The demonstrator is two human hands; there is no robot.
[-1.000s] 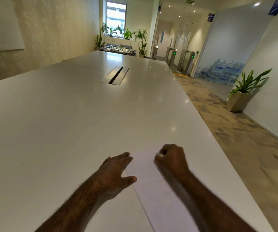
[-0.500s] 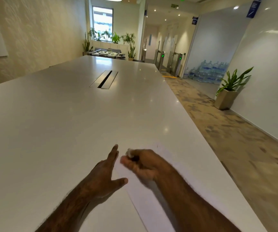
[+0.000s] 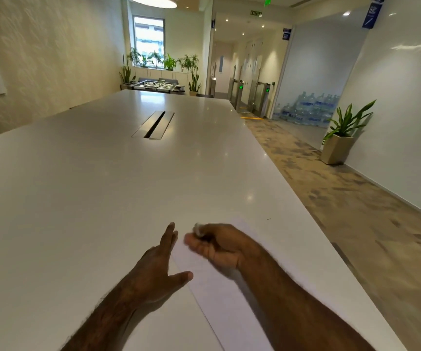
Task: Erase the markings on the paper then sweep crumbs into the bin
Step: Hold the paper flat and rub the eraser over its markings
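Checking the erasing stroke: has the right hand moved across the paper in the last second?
Yes. The right hand has slid leftward over the paper, from its right part to close beside the left hand pressing its left edge.

White paper [image 3: 219, 295] laid flat near table's right edge, skewed diagonally, partly covered by forearm. Small pale eraser [image 3: 199, 229] pinched above sheet's far end; markings not discernible.
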